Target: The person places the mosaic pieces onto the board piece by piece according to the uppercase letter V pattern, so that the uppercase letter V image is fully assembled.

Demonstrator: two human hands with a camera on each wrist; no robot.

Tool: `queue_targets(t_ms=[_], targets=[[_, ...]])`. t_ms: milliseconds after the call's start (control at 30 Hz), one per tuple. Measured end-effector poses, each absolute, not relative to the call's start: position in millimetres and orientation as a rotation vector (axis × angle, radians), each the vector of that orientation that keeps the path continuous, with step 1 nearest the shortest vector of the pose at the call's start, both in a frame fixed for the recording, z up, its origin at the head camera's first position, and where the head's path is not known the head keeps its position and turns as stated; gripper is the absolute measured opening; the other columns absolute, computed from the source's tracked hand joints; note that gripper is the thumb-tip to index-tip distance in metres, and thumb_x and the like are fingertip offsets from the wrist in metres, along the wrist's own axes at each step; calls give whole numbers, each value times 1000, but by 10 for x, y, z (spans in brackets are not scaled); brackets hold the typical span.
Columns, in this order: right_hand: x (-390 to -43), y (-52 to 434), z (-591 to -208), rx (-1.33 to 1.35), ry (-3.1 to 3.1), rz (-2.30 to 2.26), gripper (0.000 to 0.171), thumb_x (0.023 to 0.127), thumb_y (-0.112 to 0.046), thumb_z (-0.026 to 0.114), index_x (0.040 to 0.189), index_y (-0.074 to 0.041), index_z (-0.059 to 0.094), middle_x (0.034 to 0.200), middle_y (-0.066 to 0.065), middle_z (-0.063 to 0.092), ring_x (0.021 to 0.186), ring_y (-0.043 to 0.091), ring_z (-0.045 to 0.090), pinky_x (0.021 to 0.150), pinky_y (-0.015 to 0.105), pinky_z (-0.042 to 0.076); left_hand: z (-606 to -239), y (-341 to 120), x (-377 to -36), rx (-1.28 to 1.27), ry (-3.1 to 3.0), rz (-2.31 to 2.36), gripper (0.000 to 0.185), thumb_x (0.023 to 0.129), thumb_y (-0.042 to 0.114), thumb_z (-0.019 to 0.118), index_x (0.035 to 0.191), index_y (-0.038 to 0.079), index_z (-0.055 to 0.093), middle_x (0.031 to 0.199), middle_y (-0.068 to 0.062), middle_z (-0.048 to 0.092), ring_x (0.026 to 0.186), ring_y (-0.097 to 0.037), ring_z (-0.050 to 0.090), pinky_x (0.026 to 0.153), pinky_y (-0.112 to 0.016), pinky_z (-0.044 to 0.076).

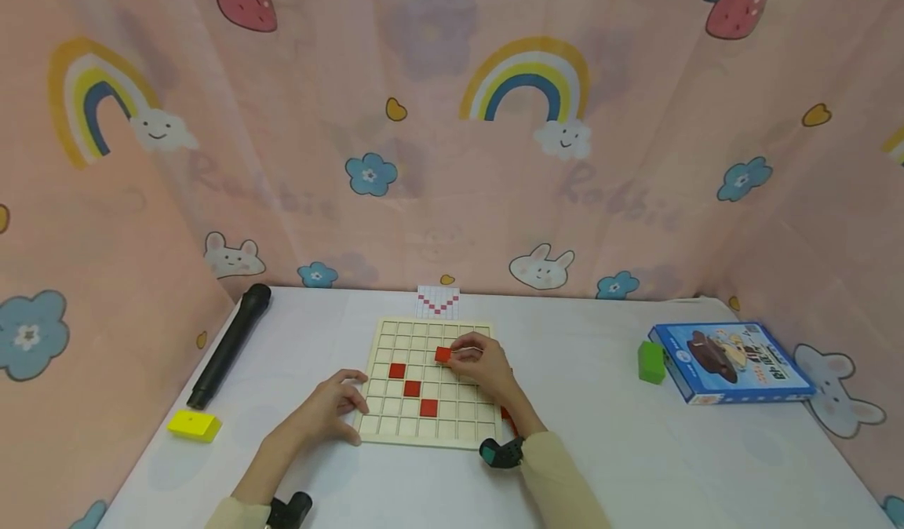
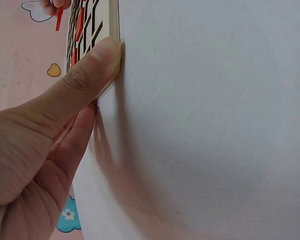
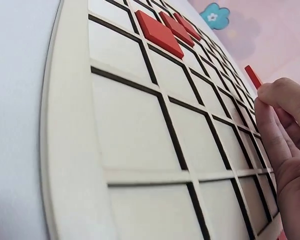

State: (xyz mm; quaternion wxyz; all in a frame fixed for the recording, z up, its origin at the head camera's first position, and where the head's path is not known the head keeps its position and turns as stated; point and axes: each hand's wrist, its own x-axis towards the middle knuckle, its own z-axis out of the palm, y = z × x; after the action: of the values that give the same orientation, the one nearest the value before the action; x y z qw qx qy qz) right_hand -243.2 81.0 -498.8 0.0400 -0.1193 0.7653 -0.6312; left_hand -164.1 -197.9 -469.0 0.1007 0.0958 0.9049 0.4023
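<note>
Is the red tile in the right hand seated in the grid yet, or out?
Out: right hand pinches the red tile tilted above the grid board, its edge raised in the right wrist view.

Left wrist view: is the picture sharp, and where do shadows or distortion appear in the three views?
Left wrist view: the thumb is sharp, a soft blurred shadow falls on the table. Right wrist view: the grid board bulges, its edge curves; the far squares are softer. Head view: even light, faint shadows under the left hand.

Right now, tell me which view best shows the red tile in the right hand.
Head view: the red tile is pinched by the right hand over the grid board. Right wrist shows only its edge; left wrist, a sliver.
</note>
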Motion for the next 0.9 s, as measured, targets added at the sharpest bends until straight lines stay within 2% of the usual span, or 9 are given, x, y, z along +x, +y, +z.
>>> queue_targets(t_ms=[267, 500, 667, 900], targets=[[-2502, 512, -5014, -498, 2348, -1935, 24, 80, 7, 71, 102, 10, 61, 100, 25, 62, 87, 36, 66, 71, 16, 53, -4693, -2005, -1636, 308, 2678, 1176, 36, 52, -5, 89, 76, 7, 64, 133, -12, 47, 114, -32, 55, 93, -32, 53], [-2546, 329, -5046, -538, 2396, -1855, 20, 82, -1, 73, 100, 2, 64, 96, 14, 66, 82, 22, 68, 73, 16, 53, -4695, -1984, -1648, 292, 2678, 1173, 36, 51, -5, 89, 74, 8, 64, 133, -12, 47, 118, -34, 53, 94, -32, 52], [-2578, 223, -5039, -578, 2471, -1786, 18, 81, -1, 74, 97, 0, 66, 89, 10, 69, 79, 19, 68, 73, 22, 56, -4699, -1995, -1661, 333, 2686, 1176, 36, 50, -6, 88, 74, 7, 64, 132, -13, 48, 118, -37, 53, 92, -30, 54], [-2589, 105, -4991, -625, 2507, -1681, 16, 81, -3, 75, 95, -1, 67, 86, 8, 69, 77, 15, 65, 71, 21, 55, -4710, -2015, -1673, 399, 2690, 1149, 35, 52, -3, 89, 76, 6, 65, 131, -16, 47, 112, -35, 57, 91, -32, 54]])
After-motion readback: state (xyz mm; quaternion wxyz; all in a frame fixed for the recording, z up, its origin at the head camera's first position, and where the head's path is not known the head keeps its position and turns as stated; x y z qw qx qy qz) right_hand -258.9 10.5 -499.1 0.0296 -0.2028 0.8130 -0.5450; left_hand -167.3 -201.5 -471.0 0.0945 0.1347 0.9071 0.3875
